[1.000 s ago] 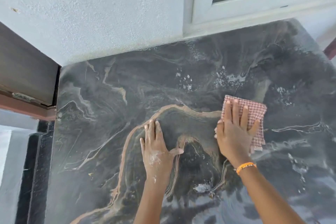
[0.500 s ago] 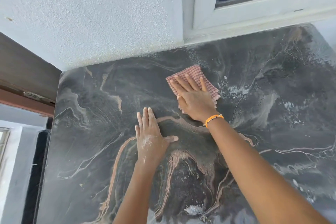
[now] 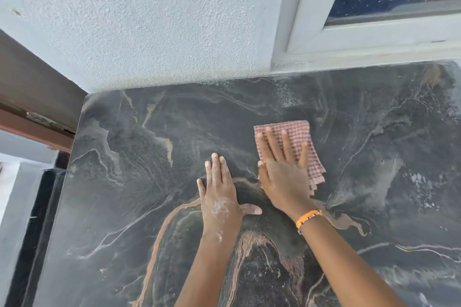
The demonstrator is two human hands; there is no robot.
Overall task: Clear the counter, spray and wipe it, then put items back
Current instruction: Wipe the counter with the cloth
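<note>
1. You are in the wiping step: the dark veined counter (image 3: pixel 139 182) carries no items in view, and white foamy spray residue (image 3: pixel 421 182) lies on its right side.
2. Your right hand (image 3: pixel 282 177) lies flat with straight, slightly spread fingers, pressing the checked cloth (image 3: pixel 309 147) onto the stone near the middle of the counter, short of the back wall (image 3: pixel 149 32).
3. Your left hand (image 3: pixel 219 197) rests flat on the bare stone just beside the right, fingers straight and together, thumb out; it holds nothing and looks like a brace.
4. The next move, as I judge it, calls for pushing the cloth rightward through the foamy streaks below the window (image 3: pixel 374 7), keeping the palm pressed flat so the folded cloth does not bunch.
5. Putting the items back is not yet begun.
</note>
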